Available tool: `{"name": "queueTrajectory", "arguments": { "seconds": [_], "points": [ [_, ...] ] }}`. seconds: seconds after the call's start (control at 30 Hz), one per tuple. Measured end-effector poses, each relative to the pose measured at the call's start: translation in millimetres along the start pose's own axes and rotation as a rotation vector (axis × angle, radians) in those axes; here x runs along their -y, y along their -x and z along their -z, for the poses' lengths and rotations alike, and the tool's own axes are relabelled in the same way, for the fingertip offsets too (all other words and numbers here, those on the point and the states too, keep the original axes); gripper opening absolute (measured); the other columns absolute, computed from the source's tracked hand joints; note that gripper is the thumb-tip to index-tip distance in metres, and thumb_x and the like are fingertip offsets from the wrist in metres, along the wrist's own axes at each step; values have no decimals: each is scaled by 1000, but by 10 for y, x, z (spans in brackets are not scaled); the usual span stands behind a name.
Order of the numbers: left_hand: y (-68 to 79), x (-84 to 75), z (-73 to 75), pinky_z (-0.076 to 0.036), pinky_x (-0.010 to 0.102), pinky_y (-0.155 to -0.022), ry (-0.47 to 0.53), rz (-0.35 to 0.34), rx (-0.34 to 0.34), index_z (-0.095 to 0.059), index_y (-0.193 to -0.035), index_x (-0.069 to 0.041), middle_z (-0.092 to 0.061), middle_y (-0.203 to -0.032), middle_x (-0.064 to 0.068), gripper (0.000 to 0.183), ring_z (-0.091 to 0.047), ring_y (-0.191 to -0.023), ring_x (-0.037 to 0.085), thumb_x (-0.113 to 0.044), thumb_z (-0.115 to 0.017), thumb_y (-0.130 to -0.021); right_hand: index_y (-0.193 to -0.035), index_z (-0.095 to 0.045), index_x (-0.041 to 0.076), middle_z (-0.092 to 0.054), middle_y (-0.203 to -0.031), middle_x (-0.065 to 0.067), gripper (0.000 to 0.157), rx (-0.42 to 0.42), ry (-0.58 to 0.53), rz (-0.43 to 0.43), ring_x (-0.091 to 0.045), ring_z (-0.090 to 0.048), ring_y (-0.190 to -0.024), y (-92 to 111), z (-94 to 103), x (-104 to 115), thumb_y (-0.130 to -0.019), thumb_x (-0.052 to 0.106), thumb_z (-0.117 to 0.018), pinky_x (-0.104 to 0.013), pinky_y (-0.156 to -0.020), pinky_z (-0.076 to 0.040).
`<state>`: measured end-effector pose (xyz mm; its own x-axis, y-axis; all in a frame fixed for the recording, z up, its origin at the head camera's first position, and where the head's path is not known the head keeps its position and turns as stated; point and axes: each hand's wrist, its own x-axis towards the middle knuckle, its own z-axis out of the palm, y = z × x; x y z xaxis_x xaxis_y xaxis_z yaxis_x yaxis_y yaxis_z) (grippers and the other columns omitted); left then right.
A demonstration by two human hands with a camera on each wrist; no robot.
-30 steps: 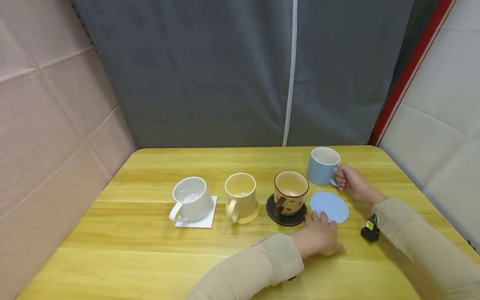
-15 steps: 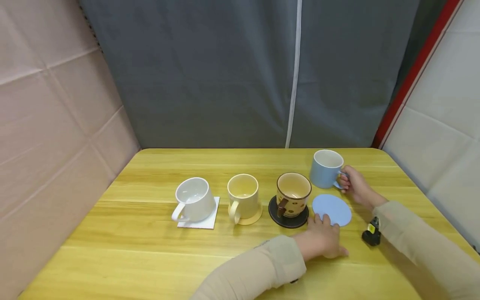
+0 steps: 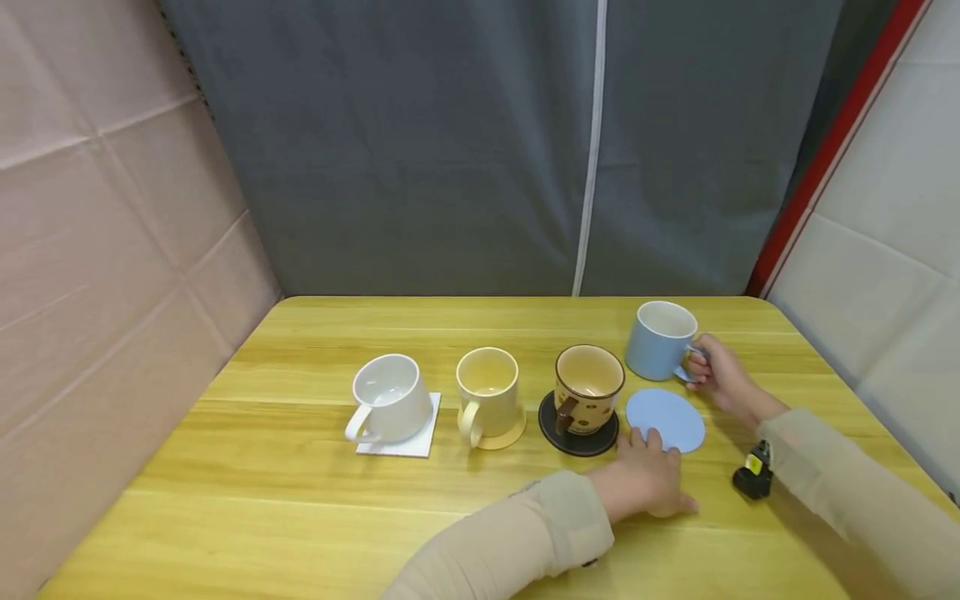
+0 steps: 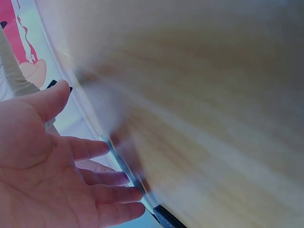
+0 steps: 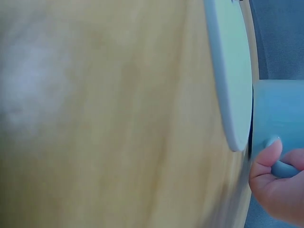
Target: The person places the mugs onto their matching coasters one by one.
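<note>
My right hand (image 3: 722, 377) grips the handle of a light blue mug (image 3: 654, 350), which is upright behind a round blue coaster (image 3: 666, 418). In the right wrist view, the thumb and fingers curl round the handle of this mug (image 5: 280, 114), close behind the coaster's edge (image 5: 235, 76). Whether the mug touches the table is hard to tell. My left hand (image 3: 651, 479) lies low over the table, fingertips touching the coaster's near edge. The left wrist view shows its fingers (image 4: 114, 194) extended at the coaster, the thumb spread away.
To the left stand a brown-patterned mug (image 3: 588, 383) on a black coaster (image 3: 557, 433), a yellow mug (image 3: 491, 400) on a yellow coaster (image 3: 513, 433), and a white mug (image 3: 393, 400) on a square white coaster (image 3: 416, 446). A grey curtain (image 3: 420, 167) hangs behind the table.
The right hand has shifted the blue mug slightly to the right, so it stands more squarely behind the blue coaster. The left hand stays at the coaster's edge. The head view has moved slightly.
</note>
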<state>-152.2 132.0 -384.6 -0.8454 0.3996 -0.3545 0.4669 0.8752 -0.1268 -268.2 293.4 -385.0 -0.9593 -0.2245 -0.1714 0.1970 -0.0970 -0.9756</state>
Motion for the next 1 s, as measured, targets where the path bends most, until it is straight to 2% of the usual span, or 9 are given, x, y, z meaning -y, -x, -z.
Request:
{"name": "queueTrajectory", "arguments": {
  "seconds": [0.17, 0.4, 0.63, 0.9, 1.0],
  "points": [
    [11, 4, 10, -22, 33, -108, -1, 1, 4, -32, -137, -42, -22, -146, -11, 66, -22, -135, 13, -73, -40, -78, -52, -28, 17, -22, -52, 4, 39, 15, 21, 1, -17, -18, -51, 27, 2, -4, -90, 14, -18, -25, -53, -38],
    [13, -3, 5, -23, 33, -108, -5, 6, 0, -32, -136, -42, -23, -146, -11, 66, -22, -134, 13, -73, -40, -78, -51, -31, 18, -29, -50, 7, 42, 12, 67, -8, -10, -30, -46, 95, -3, -7, -90, 14, -19, -26, -55, -40],
    [1, -7, -7, -24, 34, -108, -1, 1, -5, -33, -136, -42, -23, -145, -11, 66, -23, -134, 13, -73, -40, -78, -54, -28, 16, -20, -53, 1, 39, 40, 53, 22, -19, -17, -52, 149, 6, -7, -92, 13, -18, -26, -54, -40],
    [-5, -9, -14, -24, 34, -108, 0, -1, -7, -33, -136, -42, -24, -146, -10, 66, -23, -134, 13, -73, -40, -78, -54, -31, 16, -25, -53, 3, 42, 35, 114, 11, -17, -25, -49, 199, 13, 1, -94, 14, -18, -28, -57, -40],
    [-7, -7, -10, -24, 34, -108, 2, -1, -1, -33, -136, -42, -23, -146, -11, 66, -23, -134, 13, -73, -40, -78, -55, -31, 16, -24, -53, 2, 42, 44, 113, 8, -20, -21, -52, 220, 17, -6, -95, 15, -18, -28, -58, -40]
  ]
}}
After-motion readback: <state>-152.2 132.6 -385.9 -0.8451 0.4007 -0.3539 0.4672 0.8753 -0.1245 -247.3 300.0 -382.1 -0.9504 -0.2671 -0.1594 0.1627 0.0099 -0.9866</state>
